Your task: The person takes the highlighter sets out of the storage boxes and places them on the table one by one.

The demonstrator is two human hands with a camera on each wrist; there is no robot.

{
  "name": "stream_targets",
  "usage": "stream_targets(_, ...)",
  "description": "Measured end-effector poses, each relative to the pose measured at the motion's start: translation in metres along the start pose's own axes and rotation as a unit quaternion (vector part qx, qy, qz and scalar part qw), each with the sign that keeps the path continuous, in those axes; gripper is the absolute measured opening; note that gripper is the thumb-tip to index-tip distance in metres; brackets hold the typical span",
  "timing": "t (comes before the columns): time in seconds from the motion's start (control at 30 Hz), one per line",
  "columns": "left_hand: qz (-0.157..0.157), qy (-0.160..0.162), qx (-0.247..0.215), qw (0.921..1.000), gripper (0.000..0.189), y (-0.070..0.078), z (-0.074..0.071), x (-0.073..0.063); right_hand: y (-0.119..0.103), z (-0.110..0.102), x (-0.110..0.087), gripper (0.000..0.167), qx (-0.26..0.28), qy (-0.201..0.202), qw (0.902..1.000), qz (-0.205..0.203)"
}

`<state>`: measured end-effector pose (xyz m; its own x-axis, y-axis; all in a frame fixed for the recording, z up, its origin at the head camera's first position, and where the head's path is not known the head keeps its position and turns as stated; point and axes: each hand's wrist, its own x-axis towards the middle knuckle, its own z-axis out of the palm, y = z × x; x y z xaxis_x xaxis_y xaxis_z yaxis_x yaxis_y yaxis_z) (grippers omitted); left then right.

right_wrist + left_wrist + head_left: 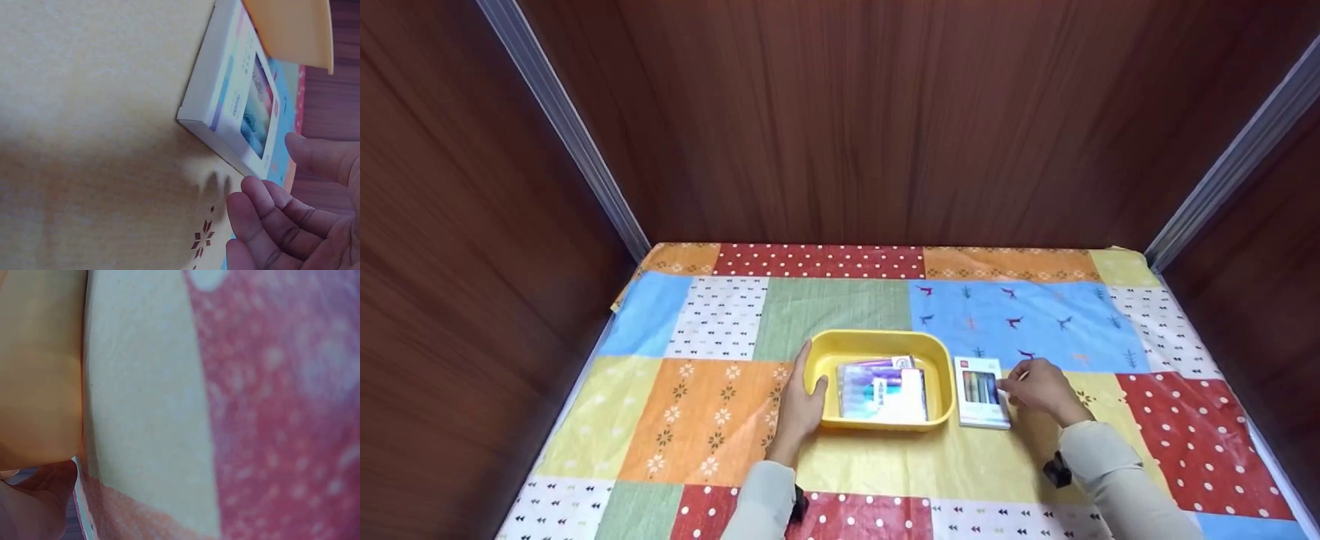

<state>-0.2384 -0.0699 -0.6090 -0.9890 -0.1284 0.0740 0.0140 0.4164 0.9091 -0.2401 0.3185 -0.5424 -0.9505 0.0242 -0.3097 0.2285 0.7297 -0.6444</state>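
A yellow plastic bin (943,375) stands on the table in the head view. Its left end is held by my left hand (801,397), thumb over the rim and fingers along the outside; in the left wrist view part of that hand (39,500) shows at the bin's wall (39,371). Inside the bin lie shiny clear packs (877,394) with purple and teal contents. Right of it a white box (982,416) with a window onto coloured sticks lies flat. My right hand (1039,386) is at the box's right edge, thumb and fingers apart in the right wrist view.
A patchwork-patterned cloth (735,420) covers the table. Dark wood panels (840,127) rise at the back and both sides, with metal strips (577,142) at the corners. The white box sits close beside the bin's right wall.
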Motion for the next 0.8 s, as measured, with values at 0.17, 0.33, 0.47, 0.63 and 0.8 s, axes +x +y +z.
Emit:
stream_targets(0.17, -0.001, 0.001, -0.001, 1.0, 0.07, 0.001, 0.0, 0.0, -0.007, 0.002, 0.001, 0.03, -0.008, 0.002, 0.9998, -0.016)
stream_targets(0.33, 0.005, 0.003, 0.002, 1.0, 0.07, 0.001, 0.0, -0.001, -0.012, 0.004, 0.003, 0.029, -0.031, 0.016, 0.9985, -0.043)
stream_targets(0.47, 0.016, 0.005, 0.002, 0.9999, 0.069, 0.001, 0.0, -0.001, -0.017, 0.002, 0.006, 0.027, -0.056, 0.027, 0.9953, -0.074)
stream_targets(0.63, 0.013, 0.002, 0.0, 0.9999, 0.069, 0.0, 0.0, -0.001, -0.025, -0.001, 0.009, 0.027, -0.057, 0.023, 0.9948, -0.082)
stream_targets(0.8, 0.001, -0.001, 0.001, 1.0, 0.071, 0.0, 0.0, -0.001, -0.032, -0.001, 0.011, 0.026, -0.065, 0.02, 0.9917, -0.109)
